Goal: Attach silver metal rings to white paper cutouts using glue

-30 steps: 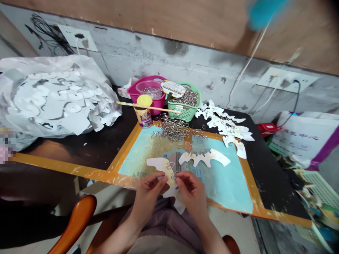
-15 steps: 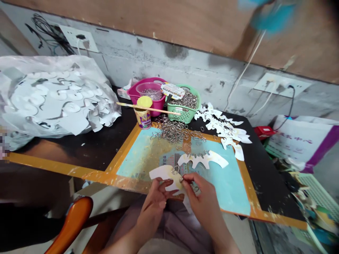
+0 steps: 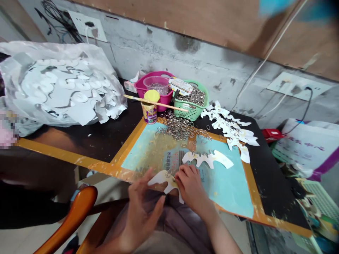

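My right hand is closed in a pinch on the white bat-shaped paper cutout at the near edge of the blue mat; small metal rings sit on that cutout. My left hand is open just below and left of it, fingers spread, holding nothing. A second white cutout lies flat on the mat beyond. A pile of loose metal rings lies at the mat's far edge.
A green basket of rings, a pink tub with a clear cup, and a yellow-lidded cup with a brush across it stand at the back. White cutouts are stacked at right. A plastic bag of cutouts fills the left. Chair arm.
My left hand has let go of the cutout and dropped back toward me with fingers spread. My right hand has kept hold of the cutout. The camera has tilted slightly.
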{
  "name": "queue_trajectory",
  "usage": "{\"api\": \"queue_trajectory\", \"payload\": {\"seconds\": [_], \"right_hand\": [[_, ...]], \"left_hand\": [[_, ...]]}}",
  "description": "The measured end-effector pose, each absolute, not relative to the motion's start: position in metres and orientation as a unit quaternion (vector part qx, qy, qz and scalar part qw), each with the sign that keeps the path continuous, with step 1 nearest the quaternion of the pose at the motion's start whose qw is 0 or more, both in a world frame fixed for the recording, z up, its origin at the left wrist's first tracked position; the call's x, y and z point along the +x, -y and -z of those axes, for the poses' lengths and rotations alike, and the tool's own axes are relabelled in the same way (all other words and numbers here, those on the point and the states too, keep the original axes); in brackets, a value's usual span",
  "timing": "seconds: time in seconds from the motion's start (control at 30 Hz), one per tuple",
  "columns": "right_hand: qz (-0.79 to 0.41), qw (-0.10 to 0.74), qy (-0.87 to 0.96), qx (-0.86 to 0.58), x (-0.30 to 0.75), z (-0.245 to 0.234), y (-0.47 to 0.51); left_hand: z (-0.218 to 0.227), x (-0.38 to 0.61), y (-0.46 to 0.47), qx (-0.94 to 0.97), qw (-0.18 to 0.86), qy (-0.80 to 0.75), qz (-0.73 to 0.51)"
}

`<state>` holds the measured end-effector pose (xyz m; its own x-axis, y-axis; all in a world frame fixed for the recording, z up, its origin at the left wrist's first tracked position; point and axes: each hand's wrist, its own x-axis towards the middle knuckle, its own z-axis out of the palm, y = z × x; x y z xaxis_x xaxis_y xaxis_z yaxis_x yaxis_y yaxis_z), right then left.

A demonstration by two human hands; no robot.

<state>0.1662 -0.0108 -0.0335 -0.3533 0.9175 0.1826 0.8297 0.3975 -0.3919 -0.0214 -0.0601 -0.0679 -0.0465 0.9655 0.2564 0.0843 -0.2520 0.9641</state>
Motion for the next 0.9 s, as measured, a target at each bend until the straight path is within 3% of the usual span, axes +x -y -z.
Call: {"api": "queue_trajectory", "payload": {"seconds": [0.07, 0.1, 0.17, 0.23, 0.4, 0.67, 0.8, 0.9], "right_hand": [[-0.073, 0.172, 0.824, -0.536, 0.164, 0.035, 0.015], [-0.059, 0.163, 0.826, -0.537, 0.163, 0.035, 0.017], [-0.047, 0.154, 0.825, -0.541, 0.162, 0.034, 0.022], [-0.052, 0.152, 0.822, -0.546, 0.162, 0.034, 0.025], [-0.065, 0.170, 0.814, -0.552, 0.162, 0.041, 0.035], [-0.137, 0.274, 0.781, -0.544, 0.164, 0.049, 0.043], [-0.223, 0.357, 0.734, -0.533, 0.168, 0.041, 0.039], [-0.225, 0.330, 0.746, -0.532, 0.170, 0.041, 0.034]], "left_hand": [[0.051, -0.029, 0.040, 0.675, 0.212, -0.470, -0.528], [0.044, -0.031, 0.027, 0.751, 0.182, -0.435, -0.462], [0.036, -0.031, 0.002, 0.850, 0.198, -0.365, -0.322], [0.034, -0.027, -0.018, 0.877, 0.233, -0.324, -0.267], [0.038, -0.021, -0.036, 0.882, 0.261, -0.303, -0.247], [0.042, -0.028, -0.040, 0.892, 0.271, -0.281, -0.226], [0.042, -0.028, -0.036, 0.900, 0.235, -0.269, -0.250], [0.042, -0.029, -0.032, 0.906, 0.182, -0.267, -0.273]]}}
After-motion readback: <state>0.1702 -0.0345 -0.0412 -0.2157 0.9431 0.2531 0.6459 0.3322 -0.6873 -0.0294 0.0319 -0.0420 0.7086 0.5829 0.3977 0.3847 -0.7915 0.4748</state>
